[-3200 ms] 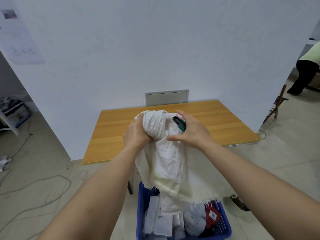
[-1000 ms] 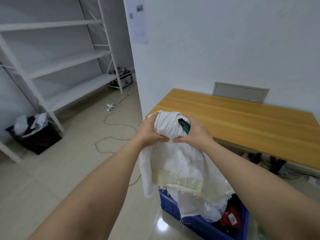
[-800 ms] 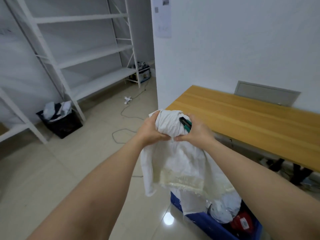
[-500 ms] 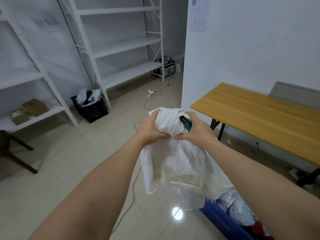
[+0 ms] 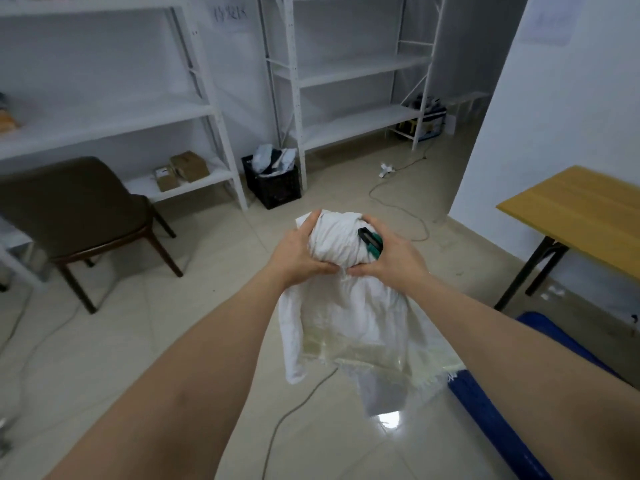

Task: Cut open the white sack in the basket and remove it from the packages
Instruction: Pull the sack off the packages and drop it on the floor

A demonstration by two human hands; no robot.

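The white sack (image 5: 341, 271) is up in the air, bunched into a crumpled ball at the top, its frayed lower edge hanging loose below the hands and above the tiled floor (image 5: 214, 368). The left hand (image 5: 297, 255) wraps round the left side of the bundle, fingers curled over the cloth, thumb pressed in underneath. The right hand (image 5: 388, 259) clamps the other side, and pinned between its fingers and the fabric is a green and black cutter (image 5: 371, 241), its dark end poking out against the sack. The thumbs nearly meet under the ball, both forearms reaching straight out. Down at the lower right, just beside the hanging cloth, is the rim of the blue basket (image 5: 491, 407); what is inside it cannot be seen. Further right, the corner of the wooden surface (image 5: 575, 209) stands on dark legs against the white wall. A grey cable (image 5: 398, 206) loops across the floor beyond the hands. At the back, white shelving (image 5: 332, 74) lines the wall, a black crate (image 5: 272, 183) stuffed with scraps at its foot, cardboard boxes (image 5: 181, 168) on the lowest shelf, and a brown chair (image 5: 79, 209) on the left.
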